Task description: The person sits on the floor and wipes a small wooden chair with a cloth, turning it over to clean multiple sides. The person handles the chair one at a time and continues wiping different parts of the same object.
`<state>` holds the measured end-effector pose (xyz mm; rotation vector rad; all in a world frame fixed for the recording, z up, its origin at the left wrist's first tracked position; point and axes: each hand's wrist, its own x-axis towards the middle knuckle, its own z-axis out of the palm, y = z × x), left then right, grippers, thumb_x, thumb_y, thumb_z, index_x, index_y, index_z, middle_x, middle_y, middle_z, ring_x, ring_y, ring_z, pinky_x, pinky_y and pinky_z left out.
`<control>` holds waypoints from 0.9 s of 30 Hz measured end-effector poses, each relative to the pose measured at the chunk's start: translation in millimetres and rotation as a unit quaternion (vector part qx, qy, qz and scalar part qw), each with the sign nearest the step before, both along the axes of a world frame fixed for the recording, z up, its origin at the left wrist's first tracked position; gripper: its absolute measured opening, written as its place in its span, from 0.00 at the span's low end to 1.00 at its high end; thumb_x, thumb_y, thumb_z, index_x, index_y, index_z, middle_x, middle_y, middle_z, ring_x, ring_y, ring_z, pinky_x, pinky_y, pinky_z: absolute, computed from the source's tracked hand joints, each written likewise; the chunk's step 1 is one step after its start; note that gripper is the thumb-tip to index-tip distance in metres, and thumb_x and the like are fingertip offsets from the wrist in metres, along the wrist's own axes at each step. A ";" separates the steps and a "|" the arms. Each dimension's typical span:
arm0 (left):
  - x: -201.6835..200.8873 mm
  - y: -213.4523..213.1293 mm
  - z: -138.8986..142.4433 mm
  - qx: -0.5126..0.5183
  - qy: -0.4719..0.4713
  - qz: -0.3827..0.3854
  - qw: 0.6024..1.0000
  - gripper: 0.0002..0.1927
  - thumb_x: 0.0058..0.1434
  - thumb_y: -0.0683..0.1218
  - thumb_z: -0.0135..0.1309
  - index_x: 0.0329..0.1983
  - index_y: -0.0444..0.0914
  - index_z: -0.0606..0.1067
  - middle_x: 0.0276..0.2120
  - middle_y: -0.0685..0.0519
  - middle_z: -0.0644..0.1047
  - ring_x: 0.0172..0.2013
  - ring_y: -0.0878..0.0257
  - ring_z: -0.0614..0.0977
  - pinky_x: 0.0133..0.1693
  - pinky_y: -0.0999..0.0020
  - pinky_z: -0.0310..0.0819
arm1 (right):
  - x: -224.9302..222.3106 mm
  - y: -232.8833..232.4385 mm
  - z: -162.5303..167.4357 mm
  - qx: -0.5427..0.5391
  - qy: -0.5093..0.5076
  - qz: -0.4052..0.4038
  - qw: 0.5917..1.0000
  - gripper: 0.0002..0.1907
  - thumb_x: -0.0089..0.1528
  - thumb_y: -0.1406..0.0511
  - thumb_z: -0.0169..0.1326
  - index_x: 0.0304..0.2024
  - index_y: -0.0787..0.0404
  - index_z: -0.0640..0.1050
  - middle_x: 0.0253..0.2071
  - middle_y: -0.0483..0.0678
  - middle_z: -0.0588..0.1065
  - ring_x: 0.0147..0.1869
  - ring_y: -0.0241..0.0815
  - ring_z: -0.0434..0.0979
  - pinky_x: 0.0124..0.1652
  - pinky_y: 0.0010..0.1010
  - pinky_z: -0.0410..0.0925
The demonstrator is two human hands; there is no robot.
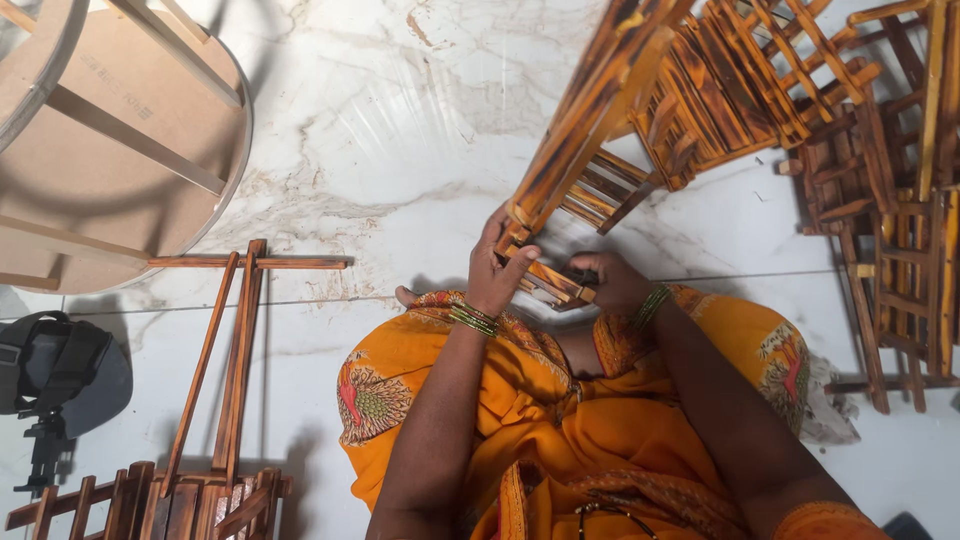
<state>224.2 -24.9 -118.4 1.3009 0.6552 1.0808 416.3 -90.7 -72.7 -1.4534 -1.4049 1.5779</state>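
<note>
Both hands (497, 272) (612, 283) hold scorched slatted wooden rack (590, 150); seemingly empty.

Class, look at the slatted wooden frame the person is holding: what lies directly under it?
Under the slatted wooden frame lies white marble floor with its shadow. The left hand and right hand cover its lower end.

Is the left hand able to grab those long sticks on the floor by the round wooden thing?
Probably yes. The left hand grips the slatted frame, so it must let go first, but bare floor lies between it and the sticks.
</note>
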 end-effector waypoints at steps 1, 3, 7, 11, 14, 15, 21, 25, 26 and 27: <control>-1.5 -4.3 1.9 -0.011 0.012 0.006 1.000 0.45 0.62 0.57 0.62 0.75 0.32 0.58 0.63 0.43 0.72 0.63 0.57 0.75 0.63 0.59 0.71 | -1.3 -6.7 0.7 -0.007 0.013 -0.027 1.000 0.12 0.57 0.70 0.61 0.43 0.67 0.79 0.40 0.45 0.79 0.45 0.33 0.79 0.48 0.30 0.74; -6.2 -17.5 3.6 -0.034 0.017 0.009 0.999 0.52 0.59 0.61 0.63 0.77 0.33 0.53 0.64 0.38 0.70 0.61 0.53 0.76 0.60 0.56 0.74 | -3.9 -20.5 0.4 0.050 -0.009 -0.046 0.998 0.12 0.58 0.70 0.60 0.44 0.67 0.79 0.42 0.46 0.79 0.47 0.35 0.79 0.49 0.31 0.73; -10.2 -47.4 9.2 0.080 0.083 0.090 0.989 0.68 0.53 0.69 0.65 0.80 0.33 0.39 0.73 0.34 0.53 0.72 0.44 0.64 0.69 0.51 0.65 | -10.3 -34.8 1.3 0.201 -0.130 -0.024 0.970 0.12 0.62 0.69 0.59 0.47 0.67 0.79 0.44 0.49 0.77 0.49 0.40 0.78 0.50 0.34 0.70; -5.4 -73.7 11.7 0.275 0.239 0.182 0.913 0.78 0.38 0.71 0.70 0.79 0.34 0.38 0.76 0.32 0.42 0.77 0.37 0.47 0.73 0.43 0.50 | -22.1 -44.5 5.5 0.277 -0.120 0.005 0.953 0.16 0.56 0.70 0.63 0.46 0.67 0.79 0.44 0.52 0.75 0.49 0.45 0.78 0.47 0.35 0.71; -3.9 -79.2 15.1 0.263 0.259 0.175 0.913 0.78 0.37 0.65 0.74 0.78 0.33 0.36 0.76 0.29 0.40 0.76 0.35 0.43 0.73 0.43 0.48 | -30.0 -50.2 8.8 0.268 -0.103 0.017 0.958 0.16 0.58 0.74 0.53 0.50 0.66 0.78 0.47 0.52 0.74 0.53 0.47 0.78 0.53 0.35 0.71; -5.6 -77.8 17.1 0.258 0.262 0.165 0.915 0.77 0.38 0.61 0.75 0.79 0.33 0.36 0.76 0.30 0.40 0.77 0.34 0.43 0.74 0.44 0.49 | -31.5 -51.4 9.3 0.262 -0.120 0.009 0.957 0.15 0.59 0.74 0.54 0.50 0.66 0.78 0.48 0.52 0.74 0.54 0.47 0.78 0.53 0.34 0.71; -35.1 -43.1 30.3 0.263 0.275 0.082 0.921 0.79 0.35 0.51 0.79 0.78 0.33 0.35 0.75 0.32 0.43 0.76 0.37 0.46 0.74 0.48 0.49 | -35.4 -52.2 7.7 0.256 -0.204 -0.035 0.944 0.19 0.60 0.73 0.53 0.54 0.65 0.76 0.48 0.54 0.74 0.55 0.51 0.78 0.54 0.38 0.69; -50.7 -19.2 32.6 0.279 0.274 0.026 0.920 0.79 0.36 0.50 0.78 0.78 0.32 0.33 0.76 0.32 0.42 0.77 0.37 0.46 0.74 0.51 0.51 | -35.9 -48.1 3.6 0.236 -0.206 -0.093 0.945 0.18 0.62 0.69 0.55 0.55 0.65 0.75 0.49 0.54 0.75 0.54 0.51 0.79 0.52 0.38 0.71; -52.8 -16.7 31.4 0.273 0.272 0.021 0.923 0.80 0.34 0.50 0.79 0.78 0.32 0.33 0.76 0.31 0.42 0.77 0.37 0.46 0.74 0.51 0.50 | -37.0 -46.0 3.6 0.237 -0.196 -0.101 0.946 0.18 0.62 0.69 0.56 0.55 0.65 0.75 0.49 0.54 0.75 0.54 0.51 0.79 0.52 0.38 0.71; -54.1 -14.0 30.0 0.268 0.273 0.019 0.924 0.81 0.33 0.51 0.79 0.78 0.32 0.33 0.76 0.31 0.41 0.77 0.37 0.46 0.74 0.51 0.50 | -38.1 -43.6 2.6 0.218 -0.204 -0.090 0.950 0.20 0.61 0.68 0.56 0.56 0.65 0.74 0.49 0.53 0.75 0.53 0.50 0.79 0.51 0.38 0.70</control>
